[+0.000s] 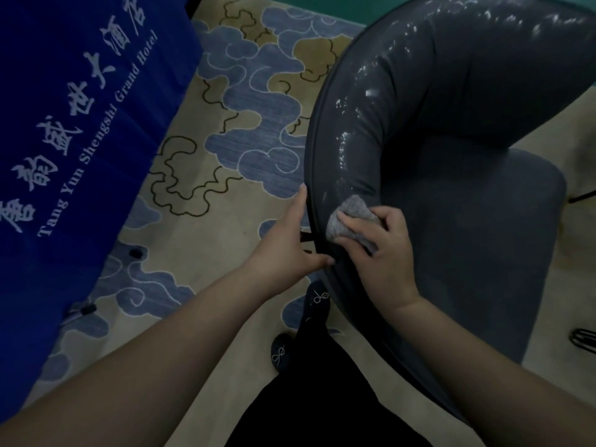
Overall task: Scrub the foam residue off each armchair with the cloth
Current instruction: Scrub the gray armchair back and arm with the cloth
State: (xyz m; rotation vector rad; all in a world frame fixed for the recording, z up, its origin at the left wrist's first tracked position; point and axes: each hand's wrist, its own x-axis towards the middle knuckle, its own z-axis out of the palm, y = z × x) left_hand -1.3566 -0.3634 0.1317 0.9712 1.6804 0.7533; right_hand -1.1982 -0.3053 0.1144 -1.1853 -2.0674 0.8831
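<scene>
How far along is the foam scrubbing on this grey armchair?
Early on. The right hand presses the crumpled grey cloth against the near end of the dark grey armchair's curved back, while the left hand steadies its rim. White foam flecks remain up the backrest. No finished area is evident.

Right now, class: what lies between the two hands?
In the head view, the armchair's dark piped back edge runs between the left hand and the cloth-holding right hand.
</scene>
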